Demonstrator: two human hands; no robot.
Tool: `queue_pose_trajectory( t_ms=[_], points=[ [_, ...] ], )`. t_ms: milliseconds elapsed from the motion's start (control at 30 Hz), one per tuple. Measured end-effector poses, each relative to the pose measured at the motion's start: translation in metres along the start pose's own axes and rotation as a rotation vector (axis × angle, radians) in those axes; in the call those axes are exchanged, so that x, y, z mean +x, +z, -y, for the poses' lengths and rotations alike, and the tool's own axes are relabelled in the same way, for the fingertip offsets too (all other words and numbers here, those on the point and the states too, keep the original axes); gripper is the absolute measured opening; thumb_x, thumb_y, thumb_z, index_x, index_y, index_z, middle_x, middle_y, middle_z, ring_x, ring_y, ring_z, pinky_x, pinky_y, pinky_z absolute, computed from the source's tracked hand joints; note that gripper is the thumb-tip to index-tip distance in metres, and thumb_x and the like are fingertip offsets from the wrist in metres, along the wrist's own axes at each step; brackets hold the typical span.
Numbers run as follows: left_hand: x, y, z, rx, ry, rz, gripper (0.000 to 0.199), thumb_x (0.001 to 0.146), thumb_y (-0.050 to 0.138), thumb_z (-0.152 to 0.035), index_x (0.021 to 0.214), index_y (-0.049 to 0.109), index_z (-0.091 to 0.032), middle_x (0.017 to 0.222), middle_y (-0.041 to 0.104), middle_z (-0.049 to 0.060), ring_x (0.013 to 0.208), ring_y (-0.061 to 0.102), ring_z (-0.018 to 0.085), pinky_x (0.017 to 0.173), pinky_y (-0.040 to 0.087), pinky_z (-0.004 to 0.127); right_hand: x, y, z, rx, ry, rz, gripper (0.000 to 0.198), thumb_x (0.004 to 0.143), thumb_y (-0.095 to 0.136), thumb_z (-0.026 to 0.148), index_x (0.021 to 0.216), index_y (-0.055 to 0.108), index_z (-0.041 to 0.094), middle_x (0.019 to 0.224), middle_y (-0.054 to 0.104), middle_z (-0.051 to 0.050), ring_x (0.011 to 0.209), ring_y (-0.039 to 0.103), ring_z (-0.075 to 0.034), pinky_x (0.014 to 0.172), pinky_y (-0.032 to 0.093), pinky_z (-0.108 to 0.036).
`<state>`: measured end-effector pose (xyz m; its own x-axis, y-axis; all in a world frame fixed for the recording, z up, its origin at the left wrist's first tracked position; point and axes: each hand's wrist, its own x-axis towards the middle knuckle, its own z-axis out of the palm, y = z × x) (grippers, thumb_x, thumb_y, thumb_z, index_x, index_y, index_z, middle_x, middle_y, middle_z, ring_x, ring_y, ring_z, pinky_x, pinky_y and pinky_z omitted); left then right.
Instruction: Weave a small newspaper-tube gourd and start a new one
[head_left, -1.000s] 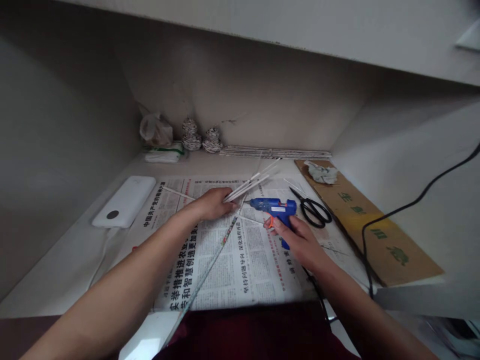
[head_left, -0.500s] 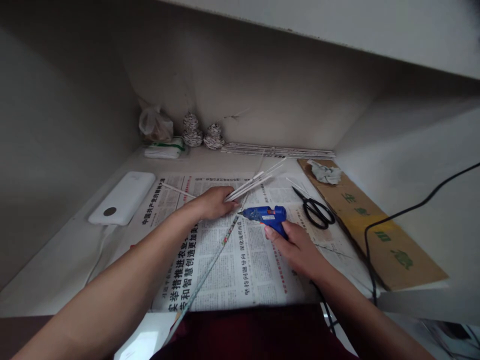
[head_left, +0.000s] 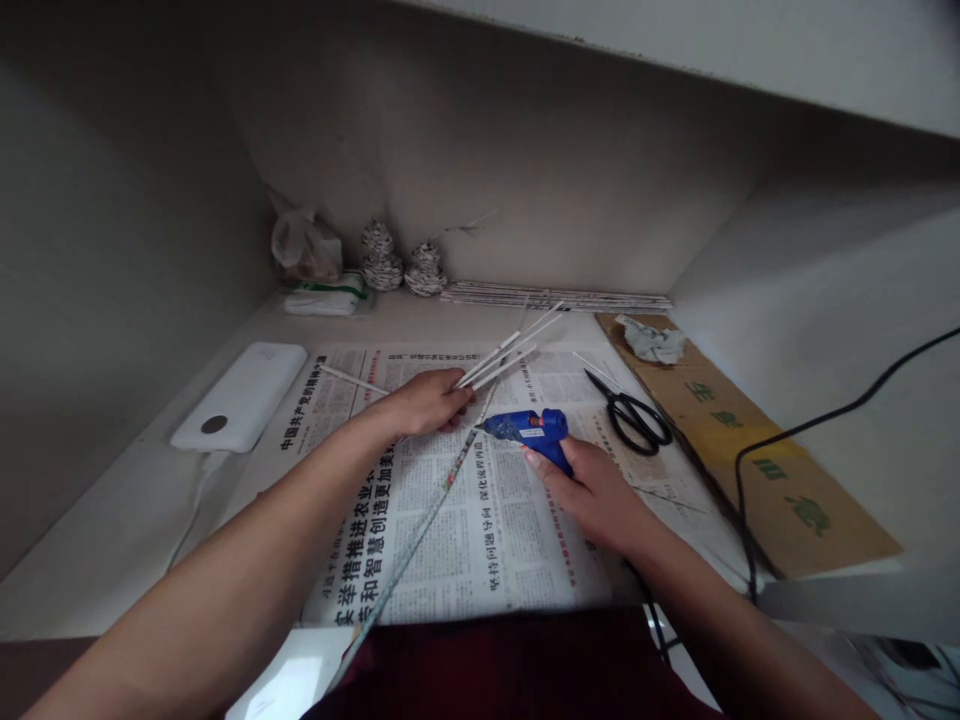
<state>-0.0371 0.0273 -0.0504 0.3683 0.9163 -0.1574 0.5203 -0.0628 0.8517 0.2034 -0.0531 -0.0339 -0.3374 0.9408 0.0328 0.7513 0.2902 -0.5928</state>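
Note:
My left hand (head_left: 431,402) is closed around several thin white paper sticks (head_left: 501,362), which fan out to the upper right. In my right hand (head_left: 589,485) is a blue glue gun (head_left: 536,432), gripped by its handle, its nozzle pointing left. The nozzle tip is at the upper end of a long, greenish patterned paper stick (head_left: 420,535), just below my left fingers; whether it touches cannot be made out. That stick slants down towards my body. Newspaper (head_left: 517,560) lies under both hands.
Black scissors (head_left: 634,420) lie right of the glue gun, beside a cardboard strip (head_left: 720,400) with crumpled paper (head_left: 651,340). A white power bank (head_left: 240,398) is at left. Two woven gourd shapes (head_left: 382,262), a plastic bag (head_left: 304,245) and long paper sticks (head_left: 555,297) line the back. A black cable (head_left: 840,408) hangs at right.
The white sticks in my left hand have tilted and spread slightly, with the left fingers shifting a little. The glue gun stays nearly in place. The view has moved slightly.

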Motion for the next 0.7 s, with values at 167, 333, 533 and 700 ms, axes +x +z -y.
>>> queue_pose_trajectory(
  t_ms=[167,333,533,700],
  points=[
    [0.000,0.000,-0.001,0.042,-0.008,-0.001,0.020,0.086,0.046,-0.037,0.081,0.053,-0.020,0.075,0.064,0.004,0.063,0.063,0.015,0.052,0.047,0.024,0.001,0.000,-0.001,-0.012,0.006,0.004,0.032,0.092,0.045,0.043,0.069,0.044,0.020,0.070,0.060,-0.004,0.063,0.051,-0.016,0.059,0.035,-0.032],
    [0.000,0.000,-0.002,0.085,-0.019,-0.007,0.019,0.086,0.046,-0.037,0.081,0.053,-0.020,0.073,0.064,0.003,0.061,0.063,0.015,0.055,0.047,0.025,0.002,0.001,-0.001,-0.019,-0.012,0.003,0.032,0.092,0.045,0.043,0.070,0.046,0.020,0.071,0.061,-0.005,0.065,0.054,-0.018,0.060,0.037,-0.033],
    [-0.001,0.000,-0.003,0.123,-0.006,-0.010,0.021,0.085,0.047,-0.038,0.081,0.054,-0.019,0.069,0.064,0.002,0.058,0.061,0.015,0.055,0.044,0.024,0.002,-0.004,0.001,-0.038,-0.009,0.033,0.032,0.092,0.044,0.044,0.073,0.052,0.020,0.074,0.064,-0.007,0.068,0.057,-0.020,0.061,0.039,-0.035],
    [-0.002,0.000,-0.003,0.120,0.017,-0.023,0.020,0.084,0.049,-0.039,0.078,0.054,-0.020,0.068,0.065,0.001,0.058,0.059,0.015,0.057,0.043,0.025,0.006,-0.014,0.009,-0.053,-0.006,0.074,0.031,0.091,0.045,0.045,0.075,0.055,0.020,0.075,0.065,-0.009,0.066,0.057,-0.020,0.060,0.041,-0.035]
  ],
)
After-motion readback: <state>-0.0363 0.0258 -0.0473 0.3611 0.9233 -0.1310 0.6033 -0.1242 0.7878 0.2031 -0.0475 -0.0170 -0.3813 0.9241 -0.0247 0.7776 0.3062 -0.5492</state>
